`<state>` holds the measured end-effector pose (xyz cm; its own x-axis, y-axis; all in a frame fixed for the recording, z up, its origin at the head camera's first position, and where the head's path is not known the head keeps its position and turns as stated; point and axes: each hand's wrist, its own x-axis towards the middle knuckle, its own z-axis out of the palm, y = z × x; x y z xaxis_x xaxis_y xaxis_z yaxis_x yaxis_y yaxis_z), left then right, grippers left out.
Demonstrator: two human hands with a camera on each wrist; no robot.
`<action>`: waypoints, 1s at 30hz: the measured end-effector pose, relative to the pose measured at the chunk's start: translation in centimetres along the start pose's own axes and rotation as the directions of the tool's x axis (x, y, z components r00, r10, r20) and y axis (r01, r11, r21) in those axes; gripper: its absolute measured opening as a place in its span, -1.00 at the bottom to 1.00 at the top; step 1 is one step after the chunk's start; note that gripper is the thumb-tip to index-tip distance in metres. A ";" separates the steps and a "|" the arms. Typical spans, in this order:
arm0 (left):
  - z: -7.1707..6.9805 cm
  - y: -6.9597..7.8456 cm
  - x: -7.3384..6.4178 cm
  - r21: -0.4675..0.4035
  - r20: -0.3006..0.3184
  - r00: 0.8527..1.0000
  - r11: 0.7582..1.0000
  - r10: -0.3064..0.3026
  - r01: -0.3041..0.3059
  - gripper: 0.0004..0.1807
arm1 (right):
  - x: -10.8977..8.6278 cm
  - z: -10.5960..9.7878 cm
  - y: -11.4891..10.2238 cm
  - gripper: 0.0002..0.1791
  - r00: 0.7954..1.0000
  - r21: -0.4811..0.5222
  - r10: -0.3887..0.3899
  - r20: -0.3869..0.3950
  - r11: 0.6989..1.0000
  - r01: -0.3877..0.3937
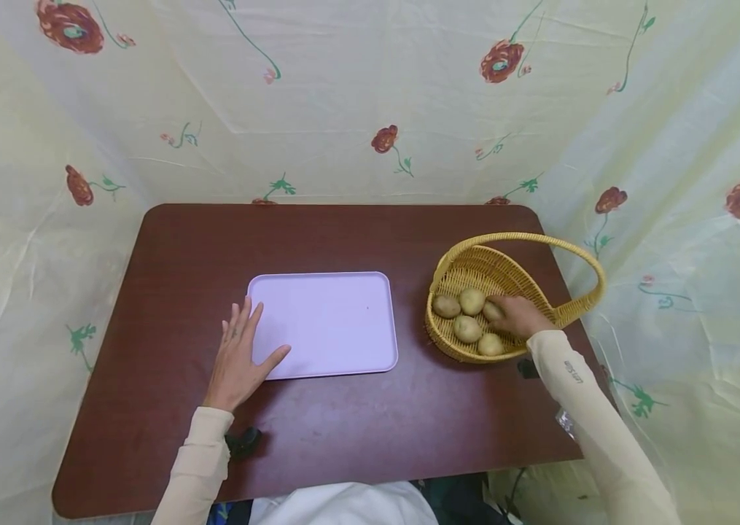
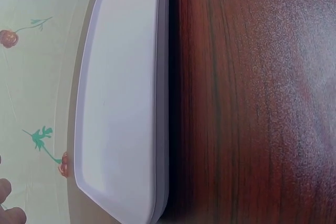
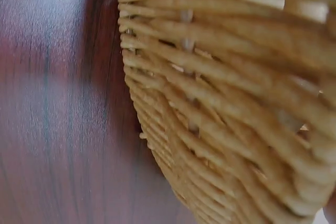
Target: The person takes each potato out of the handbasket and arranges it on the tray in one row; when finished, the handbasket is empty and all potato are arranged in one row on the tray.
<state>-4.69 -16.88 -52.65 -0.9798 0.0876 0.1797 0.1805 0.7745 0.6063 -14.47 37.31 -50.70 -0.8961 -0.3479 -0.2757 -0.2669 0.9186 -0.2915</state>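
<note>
A yellow wicker basket [image 1: 448,343] with a tall handle stands on the right of the table and holds several potatoes [image 1: 467,329]. Reaching over its rim, my right hand [image 1: 519,316] grips one potato [image 1: 492,310] inside; part of that potato is hidden by the fingers. The basket's woven side [image 3: 220,87] fills most of the right wrist view. My left hand [image 1: 238,361], fingers spread and straight, is over the left edge of a pale purple tray [image 1: 324,324]. In the left wrist view the tray [image 2: 121,98] appears edge-on, with a few fingertips [image 2: 13,215] in the lower left corner.
The dark brown table [image 1: 343,430] has rounded corners and backs onto a flowered curtain [image 1: 330,102]. A small dark object [image 1: 527,368] lies by the basket's front. A shiny clear item [image 1: 565,421] is near the right edge, partly behind the sleeve.
</note>
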 end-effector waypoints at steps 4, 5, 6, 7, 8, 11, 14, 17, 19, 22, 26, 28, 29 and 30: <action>0.0 -0.1 0.0 0.007 0.005 1.000 1.000 -0.002 0.002 0.00 | -0.7 -0.4 -0.6 -0.41 0.999 0.022 0.011 -0.040 1.000 -0.011; 0.1 -0.1 0.0 0.007 0.005 1.000 1.000 -0.001 0.001 -0.01 | -1.0 -0.7 -0.9 -0.43 0.998 0.026 0.010 -0.060 1.000 -0.009; 0.1 -0.2 0.0 0.008 0.005 1.000 1.000 0.001 -0.001 0.00 | -1.4 -1.1 -1.4 -0.43 0.996 0.033 0.014 -0.084 0.999 -0.011; 0.1 -0.3 0.0 0.013 0.002 1.000 1.000 0.005 -0.005 0.00 | -1.8 -1.5 -1.9 -0.43 0.993 0.032 0.011 -0.118 0.999 -0.007; 0.1 -0.4 0.0 0.014 0.000 1.000 1.000 0.008 -0.008 0.00 | -2.2 -2.0 -2.6 -0.43 0.988 0.030 0.007 -0.154 1.000 -0.002; 0.0 -0.7 0.2 0.023 -0.011 1.000 1.000 0.016 -0.015 0.01 | -3.3 -3.4 -5.6 -0.39 0.965 0.020 -0.029 -0.260 0.999 0.035; -0.1 -0.7 0.5 0.024 -0.020 0.999 0.999 0.025 -0.025 0.01 | -4.0 -4.3 -9.4 -0.33 0.937 0.015 -0.081 -0.340 0.996 0.092; -0.4 -0.6 0.7 0.017 -0.024 0.999 0.999 0.033 -0.033 0.00 | -3.7 -4.3 -13.4 -0.31 0.905 0.005 -0.155 -0.395 0.985 0.171; -0.5 -0.5 0.8 0.017 -0.023 0.999 0.999 0.031 -0.031 -0.01 | -2.9 -3.7 -15.8 -0.31 0.884 -0.001 -0.208 -0.419 0.974 0.228; -0.7 -0.5 0.9 0.018 -0.024 0.999 0.999 0.029 -0.029 -0.01 | -1.0 -2.3 -18.9 -0.31 0.851 -0.030 -0.285 -0.441 0.952 0.304; -0.9 -0.5 0.8 0.017 -0.027 0.999 0.999 0.029 -0.028 -0.02 | 2.0 0.2 -21.3 -0.33 0.837 -0.044 -0.338 -0.430 0.934 0.355; -1.0 -0.5 0.7 0.014 -0.031 0.999 0.999 0.030 -0.030 -0.02 | 3.5 1.6 -21.8 -0.34 0.850 -0.030 -0.337 -0.406 0.934 0.356; -1.0 -0.5 0.7 0.012 -0.032 0.999 1.000 0.028 -0.027 -0.02 | 4.2 2.2 -21.9 -0.35 0.859 -0.029 -0.331 -0.391 0.937 0.348; -1.1 -0.5 0.6 0.012 -0.034 0.999 1.000 0.025 -0.025 -0.01 | 4.8 2.9 -21.9 -0.35 0.870 -0.029 -0.324 -0.373 0.941 0.337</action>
<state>-5.30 -17.87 -52.02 -0.9714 0.0859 0.2213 0.2038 0.7793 0.5925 -11.89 14.96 -48.25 -0.8252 -0.5297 0.1962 -0.5639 0.7523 -0.3406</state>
